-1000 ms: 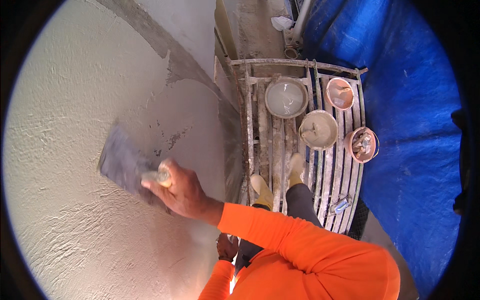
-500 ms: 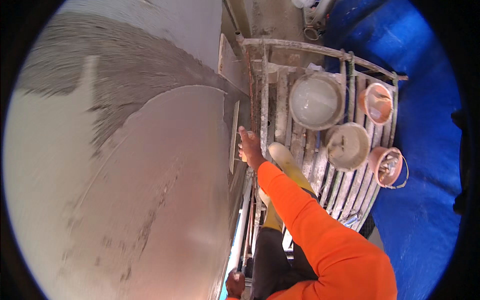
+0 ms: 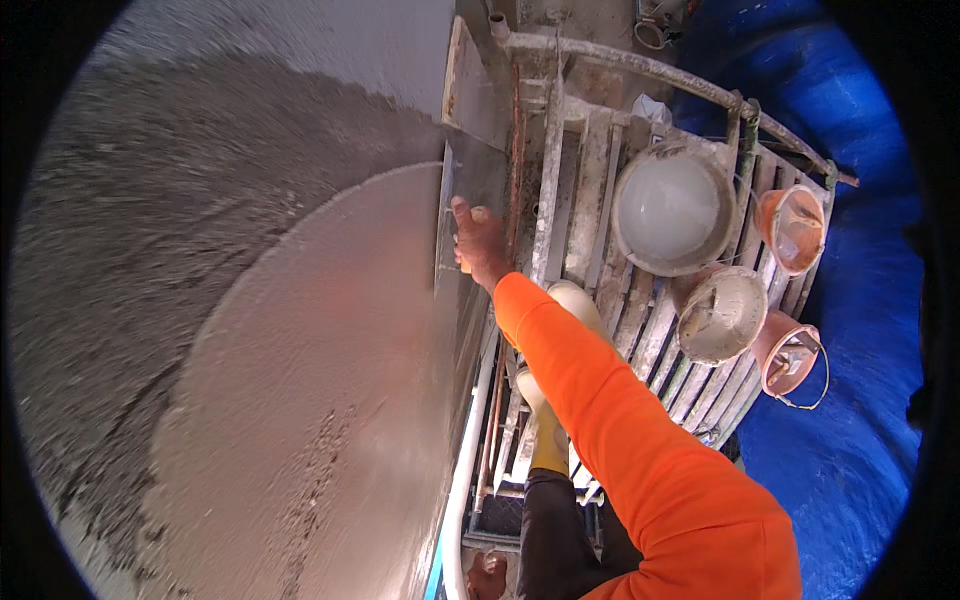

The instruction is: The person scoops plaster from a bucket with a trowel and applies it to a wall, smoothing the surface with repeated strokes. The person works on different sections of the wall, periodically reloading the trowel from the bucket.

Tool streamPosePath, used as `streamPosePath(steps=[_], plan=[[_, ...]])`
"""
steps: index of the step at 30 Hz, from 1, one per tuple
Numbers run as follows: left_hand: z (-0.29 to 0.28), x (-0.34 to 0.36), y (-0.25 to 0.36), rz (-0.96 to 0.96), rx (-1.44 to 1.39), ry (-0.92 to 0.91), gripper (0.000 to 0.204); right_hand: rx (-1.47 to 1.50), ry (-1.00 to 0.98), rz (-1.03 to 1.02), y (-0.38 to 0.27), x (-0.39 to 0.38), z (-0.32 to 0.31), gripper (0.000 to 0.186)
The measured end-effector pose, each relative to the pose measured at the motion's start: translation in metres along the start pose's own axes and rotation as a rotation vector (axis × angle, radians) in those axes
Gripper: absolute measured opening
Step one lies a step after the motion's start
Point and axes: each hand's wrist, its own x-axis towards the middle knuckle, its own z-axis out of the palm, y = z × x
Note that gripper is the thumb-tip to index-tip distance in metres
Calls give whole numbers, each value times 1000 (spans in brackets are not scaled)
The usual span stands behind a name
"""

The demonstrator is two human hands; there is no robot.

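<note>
My right hand, at the end of an orange sleeve, is closed round the light-coloured handle of a plastering trowel. The trowel's thin, flat blade shows edge-on, close against the wall; whether its whole face touches cannot be seen. Beside it, the wall carries a smooth, wet plaster area with a curved border against rough, dark grey plaster. Down at the lower edge, my left hand appears with curled fingers next to a white pipe. What it holds, if anything, is hidden.
I stand in yellow boots on a slatted wooden platform with a pole rail. On the right are a large basin of greyish liquid, a mortar-smeared bucket, an orange bucket and a handled bucket with tools. Blue sheeting hangs beyond.
My right hand and the trowel have moved farther along the wall, up and left in view. The view has shifted, placing the buckets farther right. My left hand sits lower and slightly right.
</note>
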Motion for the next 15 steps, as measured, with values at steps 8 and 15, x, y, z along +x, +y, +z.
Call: streamPosePath(steps=[8, 15], plan=[[-30, -8, 46, 207, 107, 81, 46, 31, -128, -193, -87, -122, 28, 52], [-68, -27, 65, 354, 32, 126, 44, -265, 39, -725, -152, -258, 61, 53]])
